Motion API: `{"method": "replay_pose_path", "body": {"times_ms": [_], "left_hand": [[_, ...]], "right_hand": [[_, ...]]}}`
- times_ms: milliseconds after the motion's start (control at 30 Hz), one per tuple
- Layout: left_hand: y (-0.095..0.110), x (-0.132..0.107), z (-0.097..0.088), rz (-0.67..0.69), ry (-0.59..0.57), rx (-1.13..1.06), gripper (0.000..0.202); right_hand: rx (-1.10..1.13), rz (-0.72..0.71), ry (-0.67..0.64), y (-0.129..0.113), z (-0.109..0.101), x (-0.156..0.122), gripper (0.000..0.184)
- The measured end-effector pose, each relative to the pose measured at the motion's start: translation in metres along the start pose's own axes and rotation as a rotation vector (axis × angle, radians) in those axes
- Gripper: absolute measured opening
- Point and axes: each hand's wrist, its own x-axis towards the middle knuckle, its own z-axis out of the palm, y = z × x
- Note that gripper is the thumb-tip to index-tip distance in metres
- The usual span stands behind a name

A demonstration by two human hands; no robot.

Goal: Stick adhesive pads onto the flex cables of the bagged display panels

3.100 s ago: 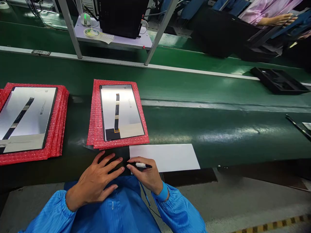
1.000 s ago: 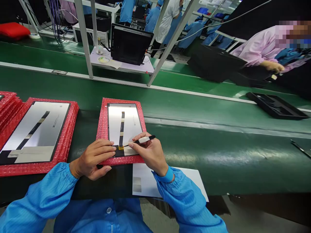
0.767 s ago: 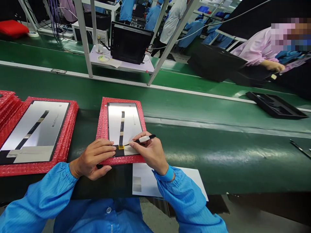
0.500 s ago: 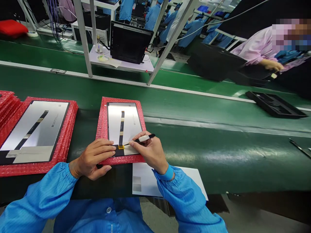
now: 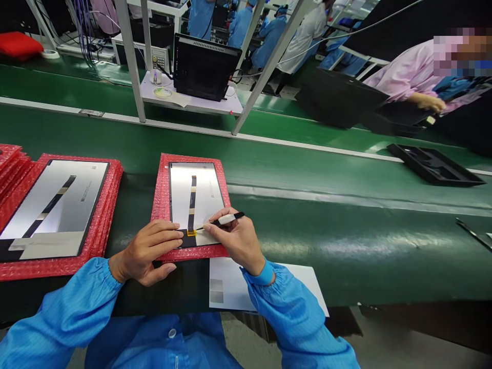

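Note:
A display panel (image 5: pixel 205 197) with a silvery back lies on red bubble wrap (image 5: pixel 159 189) before me. Down its middle runs a dark flex cable (image 5: pixel 192 197), ending in a small piece of yellow tape (image 5: pixel 191 232) near the panel's lower edge. My left hand (image 5: pixel 151 249) rests palm down, fingers stretched over the panel's lower left corner, the thumb apart. In my right hand (image 5: pixel 240 241) is a slim tool with a black-and-white handle (image 5: pixel 229 218), pinched between thumb and fingers. Its thin tip points left and reaches the yellow tape; whether they touch I cannot tell.
A second panel (image 5: pixel 82 205) tops a stack of red bubble wrap (image 5: pixel 109 215) at left. A white sheet (image 5: pixel 300 287) lies under my right forearm. Tweezers (image 5: pixel 473 234) and a black tray (image 5: pixel 434 164) lie at right. Beyond stands a monitor (image 5: pixel 207 66) among metal posts; a co-worker sits far right.
My hands, the tool and the panel hold nearly the same place. In the background, a person in white has come into fuller view behind the metal post.

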Motion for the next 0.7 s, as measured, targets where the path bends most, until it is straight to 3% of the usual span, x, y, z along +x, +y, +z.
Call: {"method": "replay_pose_path", "body": {"times_ms": [400, 700], "left_hand": [[0.004, 0.004, -0.002, -0.005, -0.158, 0.061, 0.067], [0.009, 0.010, -0.009, -0.031, -0.293, 0.123, 0.064]], "right_hand": [[-0.010, 0.005, -0.004, 0.000, 0.000, -0.001, 0.026], [-0.086, -0.029, 0.005, 0.000, 0.001, -0.003, 0.025]]}}
